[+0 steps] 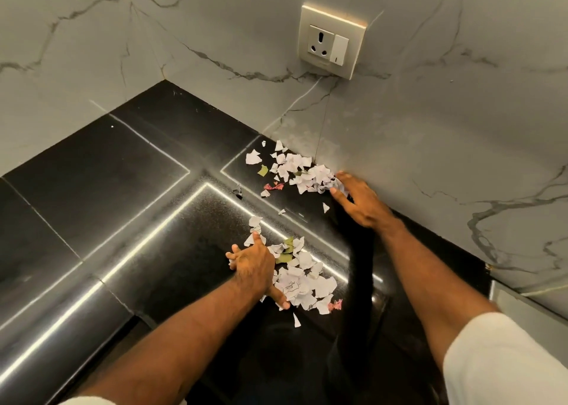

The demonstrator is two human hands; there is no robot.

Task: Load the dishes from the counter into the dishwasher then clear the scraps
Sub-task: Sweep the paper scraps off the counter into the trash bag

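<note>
Where the black desk (123,189) meets the marble wall (430,127), the right hand (359,203) lies released, its straight fingers touching the far heap of scraps (302,171). The left hand (255,266) is also released, with fingers spread and its edge against the near heap of scraps (304,281), well apart from the wall.

The left hand (256,267) lies palm down, fingers stretched toward 11 o'clock, thumb spread toward 4 o'clock. The right hand (361,203), at 1 o'clock from it, is flat, fingers straight toward 10 o'clock.
</note>
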